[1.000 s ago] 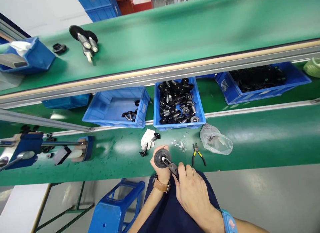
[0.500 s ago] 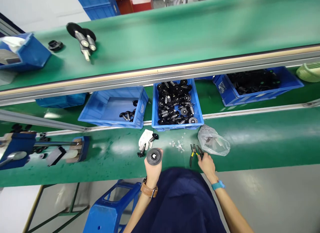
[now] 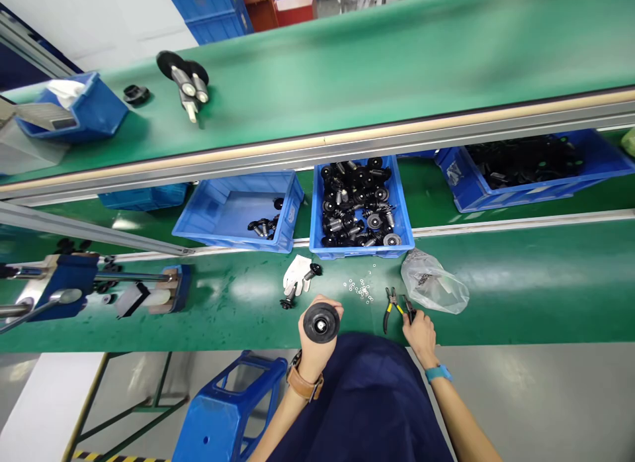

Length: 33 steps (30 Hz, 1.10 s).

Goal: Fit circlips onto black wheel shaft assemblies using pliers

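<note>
My left hand (image 3: 313, 346) is wrapped round a black disc part (image 3: 322, 322), whose round face with a light metal centre points up at the camera. At the bench's front edge, my right hand (image 3: 421, 334) has its fingers closed on dark pliers (image 3: 409, 308). Beside them lie yellow-and-black pliers (image 3: 391, 308), not held. Small white rings (image 3: 362, 290) are scattered between my hands, further back. A white glove (image 3: 297, 274) lies left of the rings, with two black parts on and beside it.
A full blue bin (image 3: 362, 251) of black parts stands behind the rings, a blue bin (image 3: 233, 240) with several parts to its left. A clear plastic bag (image 3: 441, 290) lies right. A clamp-like fixture (image 3: 182, 288) sits left; a shelf rail (image 3: 317, 147) crosses above the bins.
The view has shifted, so the bench things appear further right. My left hand has brought the disc part a little nearer to my body. My right hand remains at the dark pliers.
</note>
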### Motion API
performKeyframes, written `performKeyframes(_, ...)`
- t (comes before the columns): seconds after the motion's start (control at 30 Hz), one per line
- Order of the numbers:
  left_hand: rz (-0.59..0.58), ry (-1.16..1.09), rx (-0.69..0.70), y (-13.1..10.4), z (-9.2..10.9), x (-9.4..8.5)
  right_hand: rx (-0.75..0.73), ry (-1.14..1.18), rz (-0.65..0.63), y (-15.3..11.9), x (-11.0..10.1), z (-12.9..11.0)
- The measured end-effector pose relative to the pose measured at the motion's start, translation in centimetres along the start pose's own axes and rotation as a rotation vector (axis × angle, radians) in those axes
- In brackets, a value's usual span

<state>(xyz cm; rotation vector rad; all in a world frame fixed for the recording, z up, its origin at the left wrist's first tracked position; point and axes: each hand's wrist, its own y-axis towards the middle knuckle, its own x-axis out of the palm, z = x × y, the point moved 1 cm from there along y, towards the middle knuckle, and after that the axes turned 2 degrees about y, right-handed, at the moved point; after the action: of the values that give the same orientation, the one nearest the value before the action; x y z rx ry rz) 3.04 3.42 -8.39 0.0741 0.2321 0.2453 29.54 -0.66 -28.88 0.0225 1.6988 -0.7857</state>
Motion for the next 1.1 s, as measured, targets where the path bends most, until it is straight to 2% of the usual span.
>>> performKeyframes(0.2,-0.016,0.004,0.012,0.0,0.3,0.0,0.025,0.002,0.021,0.2,0.2,0.1)
performKeyframes(0.33,0.004,0.051,0.002,0.2,0.5,-0.1,0.028,-0.002,0.071,-0.1,-0.5,-0.1)
performKeyframes(0.43,0.030,0.084,-0.053,0.2,0.0,-0.2,-0.042,0.000,0.117,-0.8,-1.4,-0.8)
performKeyframes(0.5,0.034,0.088,-0.105,0.1,-0.6,-0.2,-0.125,0.018,0.104,-1.4,-1.6,-1.9)
performKeyframes(0.6,-0.001,0.091,-0.150,-0.2,-1.6,0.0,-0.158,0.053,0.031,-1.9,-1.0,-4.0)
performKeyframes(0.7,-0.073,0.112,-0.143,-0.4,-2.2,0.0,-0.075,0.095,-0.042,-1.8,-0.3,-5.6)
performKeyframes(0.8,-0.104,0.145,-0.110,-0.6,-2.1,-0.3,-0.005,0.183,-0.139,-1.1,-0.7,-6.1)
performKeyframes(0.97,-0.142,0.155,-0.030,-0.7,-1.0,-0.9,-0.004,0.474,-0.371,-0.4,-3.4,-5.2)
performKeyframes(1.1,-0.160,0.156,-0.004,-0.8,-0.6,-1.1,-0.132,0.796,-0.530,-2.3,-7.1,-4.9)
